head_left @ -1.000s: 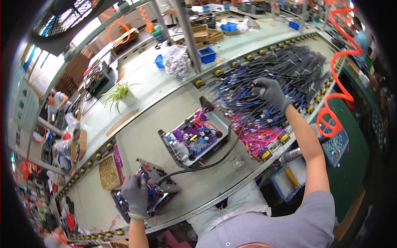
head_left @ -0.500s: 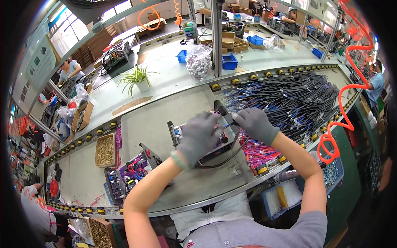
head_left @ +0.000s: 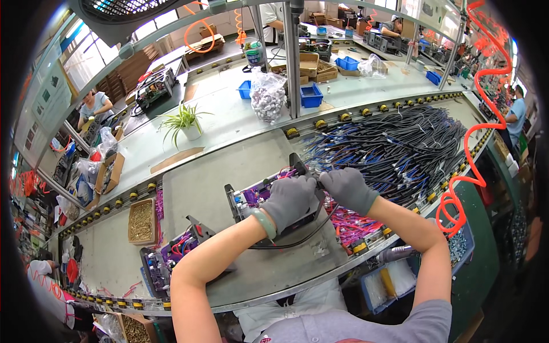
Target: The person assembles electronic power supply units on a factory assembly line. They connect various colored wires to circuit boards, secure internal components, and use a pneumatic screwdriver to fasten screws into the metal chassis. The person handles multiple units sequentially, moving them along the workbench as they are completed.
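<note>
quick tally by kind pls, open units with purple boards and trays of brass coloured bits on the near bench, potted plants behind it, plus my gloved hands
open units with purple boards: 2
tray of brass coloured bits: 1
potted plant: 1
grey gloved hands: 2
total: 6
</note>
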Motion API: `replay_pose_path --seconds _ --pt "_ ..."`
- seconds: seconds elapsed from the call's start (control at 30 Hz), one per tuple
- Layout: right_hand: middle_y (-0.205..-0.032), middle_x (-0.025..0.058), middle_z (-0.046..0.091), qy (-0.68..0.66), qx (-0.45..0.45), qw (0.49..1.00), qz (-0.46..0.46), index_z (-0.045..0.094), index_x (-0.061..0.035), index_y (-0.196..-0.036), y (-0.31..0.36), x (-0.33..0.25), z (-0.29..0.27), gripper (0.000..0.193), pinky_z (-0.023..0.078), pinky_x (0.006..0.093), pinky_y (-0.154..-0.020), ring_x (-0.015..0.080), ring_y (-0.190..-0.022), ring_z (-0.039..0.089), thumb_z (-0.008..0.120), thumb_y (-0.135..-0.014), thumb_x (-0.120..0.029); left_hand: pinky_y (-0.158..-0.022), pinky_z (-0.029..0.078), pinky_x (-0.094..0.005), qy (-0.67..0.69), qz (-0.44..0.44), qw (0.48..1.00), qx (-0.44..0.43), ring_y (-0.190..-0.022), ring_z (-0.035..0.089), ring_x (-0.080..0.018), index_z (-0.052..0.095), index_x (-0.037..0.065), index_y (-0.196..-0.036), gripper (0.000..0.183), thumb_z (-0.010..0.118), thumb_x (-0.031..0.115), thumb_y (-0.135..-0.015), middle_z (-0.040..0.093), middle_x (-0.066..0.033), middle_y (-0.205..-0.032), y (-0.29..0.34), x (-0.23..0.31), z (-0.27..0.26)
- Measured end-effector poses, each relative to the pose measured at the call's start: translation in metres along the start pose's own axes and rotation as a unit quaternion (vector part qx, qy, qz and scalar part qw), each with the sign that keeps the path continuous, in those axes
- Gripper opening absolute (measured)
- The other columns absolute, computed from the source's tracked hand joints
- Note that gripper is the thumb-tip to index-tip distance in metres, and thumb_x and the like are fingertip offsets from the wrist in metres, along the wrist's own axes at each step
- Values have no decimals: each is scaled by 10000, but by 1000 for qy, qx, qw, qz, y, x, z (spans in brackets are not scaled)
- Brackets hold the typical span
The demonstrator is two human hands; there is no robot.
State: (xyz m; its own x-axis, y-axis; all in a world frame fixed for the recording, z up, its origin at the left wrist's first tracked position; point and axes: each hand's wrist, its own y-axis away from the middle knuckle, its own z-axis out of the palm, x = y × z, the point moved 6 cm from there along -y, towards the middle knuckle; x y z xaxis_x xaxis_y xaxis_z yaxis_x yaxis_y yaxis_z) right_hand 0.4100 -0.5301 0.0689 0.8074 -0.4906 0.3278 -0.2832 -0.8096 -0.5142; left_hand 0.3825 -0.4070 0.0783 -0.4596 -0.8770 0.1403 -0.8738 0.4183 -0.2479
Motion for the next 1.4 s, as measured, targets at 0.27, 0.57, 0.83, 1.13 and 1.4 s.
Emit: replay_pose_path --seconds 0.27,0.57,0.83,1.13,1.4 --pt "-658 39 572 -63 -44 996 41 519 -120 -803 9 1 26 75 454 374 -506 226 -568 613 591 -789 -137 -378 418 -354 -230 79 968 63 -560 604 -189 610 45 -824 145 610 188 -802 605 -102 -750 -1 17 32" --pt "-752 98 648 -214 -160 959 92 639 -118 -863 6 -9 -4 139 495 443 -584 336 -695 649 678 -730 -120 -666 526 -472 -12 -43 985 -166 -769 680 -346 621 59 -951 161 569 184 -865 662 -154 -831 49 -9 -28" --pt "-890 111 678 -391 -36 904 169 638 -95 -1074 -50 3 -63 257 536 382 -687 303 -806 675 669 -820 -109 -576 474 -290 471 -252 845 30 -659 623 -101 692 27 -990 222 644 214 -880 684 -55 -799 54 -59 -48" --pt "-1172 134 630 -285 95 946 119 585 -67 -1240 -75 -1 -60 498 534 401 -857 333 -1008 631 638 -751 16 -680 509 -248 676 -193 706 83 -791 646 -97 664 -17 -1024 170 600 107 -926 694 -48 -874 13 -33 -27" --pt "-876 57 661 -213 69 969 108 673 -112 -883 -64 9 -57 146 502 413 -776 284 -888 632 728 -750 -138 -616 495 -245 461 -185 862 107 -675 602 -70 676 -27 -1003 204 618 153 -926 707 -61 -805 15 -43 -19"
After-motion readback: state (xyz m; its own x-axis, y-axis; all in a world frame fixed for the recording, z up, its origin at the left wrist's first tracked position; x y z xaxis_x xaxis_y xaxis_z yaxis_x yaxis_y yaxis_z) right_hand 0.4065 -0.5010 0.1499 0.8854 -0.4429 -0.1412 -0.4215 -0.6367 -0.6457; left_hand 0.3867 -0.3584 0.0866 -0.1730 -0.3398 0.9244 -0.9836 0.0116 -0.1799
